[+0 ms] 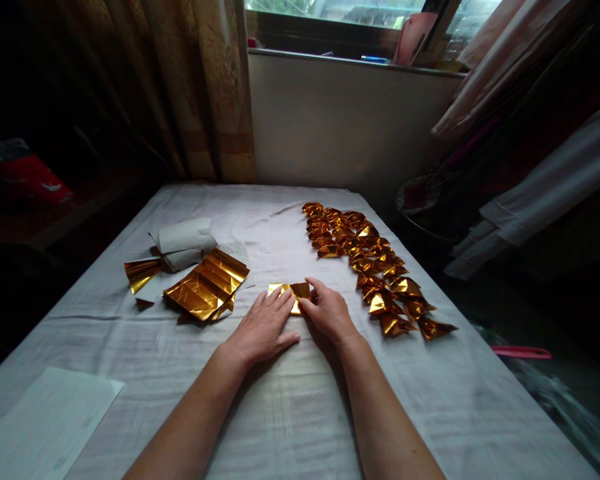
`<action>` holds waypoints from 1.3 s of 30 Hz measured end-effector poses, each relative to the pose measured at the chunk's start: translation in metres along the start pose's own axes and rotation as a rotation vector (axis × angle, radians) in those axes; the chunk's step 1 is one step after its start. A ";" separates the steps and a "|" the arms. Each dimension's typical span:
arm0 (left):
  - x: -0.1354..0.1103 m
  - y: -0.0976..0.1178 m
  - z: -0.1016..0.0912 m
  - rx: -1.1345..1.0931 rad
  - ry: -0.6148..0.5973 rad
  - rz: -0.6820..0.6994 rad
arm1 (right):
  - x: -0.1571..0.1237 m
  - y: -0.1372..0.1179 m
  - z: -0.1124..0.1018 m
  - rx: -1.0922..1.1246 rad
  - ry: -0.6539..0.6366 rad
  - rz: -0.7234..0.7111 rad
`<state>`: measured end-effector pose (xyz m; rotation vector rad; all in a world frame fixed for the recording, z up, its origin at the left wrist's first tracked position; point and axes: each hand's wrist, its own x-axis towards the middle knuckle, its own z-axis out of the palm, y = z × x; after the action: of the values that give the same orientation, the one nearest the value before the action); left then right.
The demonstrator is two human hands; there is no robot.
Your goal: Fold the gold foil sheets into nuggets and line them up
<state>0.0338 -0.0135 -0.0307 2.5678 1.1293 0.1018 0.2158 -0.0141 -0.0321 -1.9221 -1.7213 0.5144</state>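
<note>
A small gold foil paper [289,291], partly folded, lies on the white cloth-covered table [290,400] near the middle. My left hand [263,329] rests flat on its left part with fingers stretched out. My right hand [329,311] presses on its right edge with the fingertips close together. To the left lies a stack of flat gold foil sheets [207,285]. To the right runs a long row of several folded gold paper pieces [375,267].
A loose gold scrap [141,273] and a folded white paper bundle [184,243] sit at the left. A white sheet [45,420] lies at the near left corner. A windowsill [350,61], curtain [200,87] and hanging clothes [545,167] surround the table.
</note>
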 end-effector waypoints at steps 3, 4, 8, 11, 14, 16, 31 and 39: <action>0.000 -0.002 0.002 0.000 -0.027 0.003 | 0.000 0.001 0.000 0.009 0.007 0.003; 0.000 -0.003 0.002 -0.001 -0.033 0.003 | 0.001 0.002 0.000 0.012 0.009 0.000; 0.000 -0.002 0.000 0.002 -0.046 0.001 | 0.001 0.004 0.000 0.029 0.037 -0.011; 0.000 0.002 -0.002 0.024 -0.060 -0.009 | 0.001 0.006 0.000 0.015 0.051 -0.014; 0.000 0.006 -0.006 0.036 -0.082 -0.024 | 0.000 0.006 -0.002 -0.006 0.051 -0.019; -0.001 0.007 -0.009 0.038 -0.083 -0.026 | 0.000 0.006 -0.003 -0.023 0.034 -0.026; 0.006 0.029 0.018 0.104 0.082 -0.159 | 0.000 0.004 -0.028 -0.159 -0.150 0.060; -0.003 0.002 -0.016 -0.015 -0.163 -0.046 | -0.001 0.001 -0.029 -0.138 -0.158 0.095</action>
<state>0.0302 -0.0130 -0.0143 2.4832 1.1213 -0.1072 0.2339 -0.0186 -0.0096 -2.1181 -1.8121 0.6116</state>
